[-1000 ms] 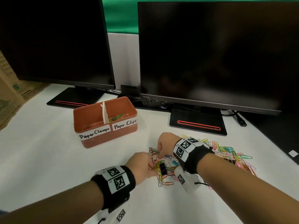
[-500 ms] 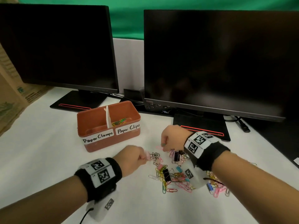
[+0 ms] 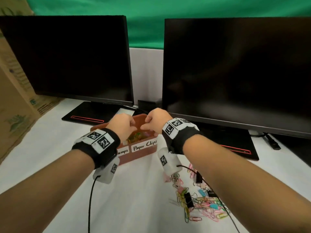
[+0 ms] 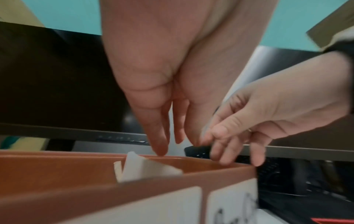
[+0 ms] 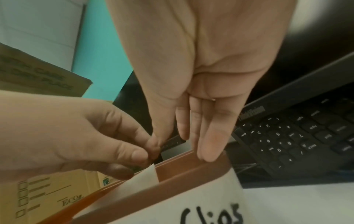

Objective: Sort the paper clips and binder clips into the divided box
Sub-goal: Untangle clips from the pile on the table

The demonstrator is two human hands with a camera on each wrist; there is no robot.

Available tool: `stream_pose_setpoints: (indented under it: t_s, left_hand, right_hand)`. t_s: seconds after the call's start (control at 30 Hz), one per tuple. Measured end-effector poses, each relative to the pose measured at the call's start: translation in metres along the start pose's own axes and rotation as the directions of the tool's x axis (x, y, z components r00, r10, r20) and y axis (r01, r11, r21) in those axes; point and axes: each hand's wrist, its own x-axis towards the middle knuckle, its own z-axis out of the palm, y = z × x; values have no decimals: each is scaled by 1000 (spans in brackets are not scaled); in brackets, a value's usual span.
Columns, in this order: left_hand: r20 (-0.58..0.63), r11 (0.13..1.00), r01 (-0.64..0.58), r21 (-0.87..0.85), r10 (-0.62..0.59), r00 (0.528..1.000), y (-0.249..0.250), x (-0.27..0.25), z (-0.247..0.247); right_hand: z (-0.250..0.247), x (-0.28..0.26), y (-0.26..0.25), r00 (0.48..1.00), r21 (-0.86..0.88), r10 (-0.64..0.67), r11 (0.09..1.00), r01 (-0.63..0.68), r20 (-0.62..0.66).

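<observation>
The orange divided box (image 3: pixel 141 117) stands on the white table, labelled for paper clamps and paper clips. A white divider (image 4: pixel 138 166) splits it. Several coloured paper clips (image 3: pixel 136 136) lie in the right compartment. Both hands hover side by side just above that compartment. My left hand (image 3: pixel 133 126) points its fingers down at the divider, slightly apart, with nothing seen between them. My right hand (image 3: pixel 146 127) hangs its fingers (image 5: pixel 206 148) straight down inside the box's right end, and its thumb touches the left hand's fingertips. A mixed pile of paper clips (image 3: pixel 202 207) and black binder clips (image 3: pixel 187 200) lies at the near right.
Two dark monitors (image 3: pixel 67 56) (image 3: pixel 235 68) stand behind the box on black bases. A cardboard carton (image 3: pixel 13 98) rises at the left. A black keyboard (image 5: pixel 296 136) lies behind the box under the right monitor. Wrist camera cables (image 3: pixel 90 199) trail over the table.
Both hands have risen from the pile and moved forward to above the box's paper clip compartment. The small clips they pinched half a second ago are no longer visible in their fingers.
</observation>
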Motion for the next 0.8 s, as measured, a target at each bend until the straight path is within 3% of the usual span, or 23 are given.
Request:
stream_pose_setpoints:
  t_s: [0.13,0.2,0.27,0.33,0.43,0.7,0.8]
  left_hand:
    - [-69,972,-201,-125,193,979,9,-34,15]
    - [37,945,-278,-170,288,957,22,-58,35]
    - [190,937,-299,-183,332,924,33,-70,57]
    - [300,949,-273,-158,310,902,34,-70,76]
    - [381,960,-267,-85,279,882,36,-68,93]
    - [307,979,-200,-41,203,930,34,-64,98]
    - [259,985,-164,-49,171,951,26,-63,91]
  right_hand:
    - [-10,-34,34,993,33,-58,998,62,-106]
    - [-16,-68,61,998,-37,-57,998,57,-20]
    - [-14,-93,81,987,-120,-47,991,65,151]
    - [0,-102,88,954,-171,-33,981,87,296]
    - [22,-108,91,928,-163,-41,981,109,370]
    - [35,-103,100,938,-151,-46,983,104,343]
    - [19,-96,106,966,-151,-43,985,84,254]
